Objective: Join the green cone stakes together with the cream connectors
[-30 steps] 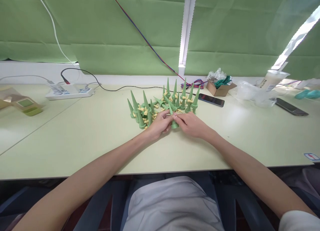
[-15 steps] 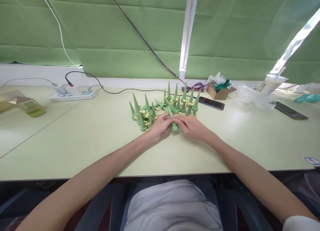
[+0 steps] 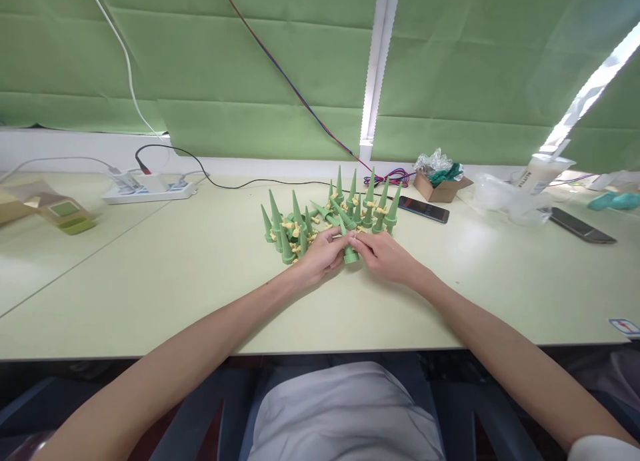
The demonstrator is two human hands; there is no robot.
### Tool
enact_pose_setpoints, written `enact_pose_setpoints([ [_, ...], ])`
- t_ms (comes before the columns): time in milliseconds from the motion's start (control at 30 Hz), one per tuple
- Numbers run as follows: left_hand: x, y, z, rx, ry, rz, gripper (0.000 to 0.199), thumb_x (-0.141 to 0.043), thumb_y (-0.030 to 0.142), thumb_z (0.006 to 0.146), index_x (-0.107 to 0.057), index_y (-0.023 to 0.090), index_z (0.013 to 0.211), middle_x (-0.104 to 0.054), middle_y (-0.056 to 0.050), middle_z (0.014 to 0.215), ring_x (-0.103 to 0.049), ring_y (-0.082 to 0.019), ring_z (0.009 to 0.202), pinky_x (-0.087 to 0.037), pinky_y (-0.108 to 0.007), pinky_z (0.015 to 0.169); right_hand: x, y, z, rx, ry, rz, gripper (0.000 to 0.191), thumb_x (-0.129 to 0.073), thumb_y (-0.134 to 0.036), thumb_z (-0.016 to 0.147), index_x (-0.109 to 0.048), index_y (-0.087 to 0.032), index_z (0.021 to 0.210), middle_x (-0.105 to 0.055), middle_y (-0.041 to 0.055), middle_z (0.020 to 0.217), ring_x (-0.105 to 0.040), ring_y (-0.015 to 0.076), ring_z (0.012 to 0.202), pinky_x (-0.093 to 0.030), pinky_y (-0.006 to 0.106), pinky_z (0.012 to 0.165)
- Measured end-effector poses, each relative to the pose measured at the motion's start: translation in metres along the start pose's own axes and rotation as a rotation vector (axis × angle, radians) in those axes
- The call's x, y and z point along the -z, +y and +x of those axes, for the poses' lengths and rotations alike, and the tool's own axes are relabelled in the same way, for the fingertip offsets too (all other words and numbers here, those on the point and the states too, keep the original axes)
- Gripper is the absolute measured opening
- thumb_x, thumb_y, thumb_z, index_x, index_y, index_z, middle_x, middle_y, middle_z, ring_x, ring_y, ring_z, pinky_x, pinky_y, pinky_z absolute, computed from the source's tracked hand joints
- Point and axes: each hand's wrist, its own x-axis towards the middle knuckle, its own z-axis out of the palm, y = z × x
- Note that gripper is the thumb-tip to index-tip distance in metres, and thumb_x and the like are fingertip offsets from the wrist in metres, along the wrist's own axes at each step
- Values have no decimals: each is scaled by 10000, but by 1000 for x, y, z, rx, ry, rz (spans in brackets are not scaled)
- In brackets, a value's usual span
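Observation:
Closed around a green cone-shaped plant-watering spike (image 3: pixel 351 254), my left hand (image 3: pixel 323 253) keeps its tip pointing away from me and its wide collar towards me. My right hand (image 3: pixel 384 256) is closed in a pinch at the spike's side, on a small yellow valve mostly hidden by the fingertips. Just beyond both hands, several more green spikes (image 3: pixel 287 247) with yellow valves stand upright on their collars in left and right groups. A few others (image 3: pixel 324 212) lie on their sides between these groups.
Behind the right group lie a phone (image 3: pixel 424 209) and a coiled red-blue cable (image 3: pixel 395 177). A small cardboard box (image 3: pixel 440 189) holds plastic and green material. Further right are a cup (image 3: pixel 543 171), a plastic bag (image 3: pixel 510 198) and a dark device (image 3: pixel 583 226). At left sits a power strip (image 3: pixel 150 192).
The view has shifted slightly. Both hands stay at the same spike, with hardly any visible movement of the fingers.

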Motion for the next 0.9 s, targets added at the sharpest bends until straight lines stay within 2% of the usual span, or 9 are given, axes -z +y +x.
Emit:
enact_pose_setpoints([
  [300,0,0,0,-33,19,-7,348,-645,449,926,-453,215,755,-310,105,427,-233,-49,334,-104,-203,352,-1,-1,3,-62,27,55,379,-337,-303,1054,-377,-215,688,-478,-18,621,-368,129,561,-280,302,614],
  [467,1,-2,1,-135,36,75,403,-621,500,932,-433,213,722,-300,103,432,-254,-48,322,-125,-216,346,-1,-2,4,-82,32,60,389,-348,-281,1046,-340,-217,663,-460,-22,599,-352,126,549,-271,301,604],
  [700,1,-2,1,-319,58,197,438,-674,546,876,-461,202,707,-368,89,458,-306,-44,344,-218,-225,359,0,-2,4,-103,31,67,403,-359,-271,1032,-316,-213,636,-431,-26,572,-316,113,527,-241,301,584],
  [900,2,-2,1,-316,52,220,446,-699,579,838,-499,195,729,-407,80,472,-338,-55,353,-219,-229,344,-1,-3,3,-78,33,60,382,-374,-252,1012,-324,-209,635,-422,-30,569,-306,104,521,-225,306,586],
])
